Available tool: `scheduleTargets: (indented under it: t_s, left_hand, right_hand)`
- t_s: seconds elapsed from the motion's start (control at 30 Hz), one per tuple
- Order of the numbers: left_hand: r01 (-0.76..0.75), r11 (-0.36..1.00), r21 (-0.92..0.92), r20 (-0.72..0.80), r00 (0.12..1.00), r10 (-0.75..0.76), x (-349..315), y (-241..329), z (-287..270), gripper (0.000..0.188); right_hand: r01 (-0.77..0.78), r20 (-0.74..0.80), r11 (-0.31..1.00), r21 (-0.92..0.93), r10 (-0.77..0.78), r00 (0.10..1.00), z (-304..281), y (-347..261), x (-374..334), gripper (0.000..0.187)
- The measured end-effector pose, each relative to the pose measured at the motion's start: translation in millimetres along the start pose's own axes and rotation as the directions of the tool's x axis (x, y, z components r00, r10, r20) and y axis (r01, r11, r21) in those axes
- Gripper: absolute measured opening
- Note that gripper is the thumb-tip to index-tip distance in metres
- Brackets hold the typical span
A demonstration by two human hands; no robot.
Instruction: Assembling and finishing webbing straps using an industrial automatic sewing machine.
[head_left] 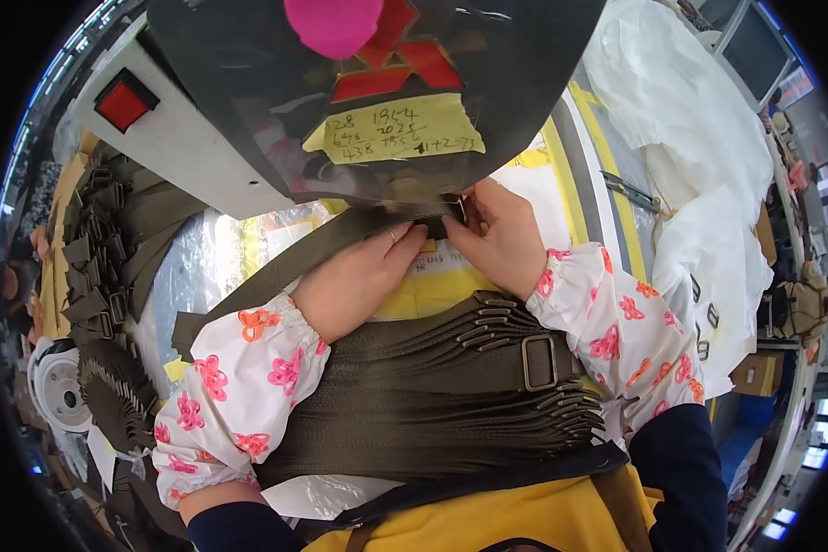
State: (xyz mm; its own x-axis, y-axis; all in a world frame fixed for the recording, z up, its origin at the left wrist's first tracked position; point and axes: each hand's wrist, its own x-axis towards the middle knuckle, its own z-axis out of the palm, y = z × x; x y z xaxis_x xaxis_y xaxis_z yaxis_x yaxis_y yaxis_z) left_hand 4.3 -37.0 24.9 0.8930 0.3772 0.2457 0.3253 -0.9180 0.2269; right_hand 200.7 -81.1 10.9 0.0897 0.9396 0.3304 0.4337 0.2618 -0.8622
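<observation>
A dark olive webbing strap [313,237] runs from the left to beneath the dark sewing machine head [248,83]. My left hand [363,276], with a ring on one finger, is closed on the strap, its fingers pressed together close under the machine. My right hand [501,237] pinches the strap's end by what looks like a dark metal buckle, partly hidden by the fingers and the machine head. Below my hands lies a thick stack of olive straps [405,396] with metal buckles [539,362] at its right end.
More buckled straps [92,248] are heaped at the left, near a white round machine wheel [62,391]. Thread snips [630,190] lie on the right of the table, beside crumpled white plastic sheeting [690,120]. A red switch [127,100] sits on the machine's pale housing.
</observation>
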Motion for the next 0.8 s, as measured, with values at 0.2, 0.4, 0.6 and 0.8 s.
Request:
scheduleTargets:
  t_s: [0.2, 0.4, 0.6, 0.8]
  left_hand:
    - [0.194, 0.981, -0.024, -0.161, 0.967, -0.196, 1, 5, 6, 0.029]
    - [0.246, 0.951, -0.187, -0.274, 0.917, -0.291, 7, 7, 3, 0.015]
    - [0.128, 0.975, -0.183, -0.201, 0.966, -0.164, 16, 2, 9, 0.019]
    - [0.055, 0.998, -0.012, -0.002, 0.998, -0.055, 10, 5, -2, 0.031]
  right_hand:
    - [-0.036, 0.03, 0.998, -0.044, 0.038, 0.999, -3, 1, -2, 0.031]
    - [-0.04, 0.05, 0.999, -0.021, 0.041, 0.998, -3, -2, -1, 0.03]
    - [-0.016, 0.033, 1.0, 0.002, 0.016, 0.999, -1, 0, 2, 0.029]
    - [-0.069, 0.052, 0.997, 0.027, 0.068, 0.996, -3, 6, 1, 0.029]
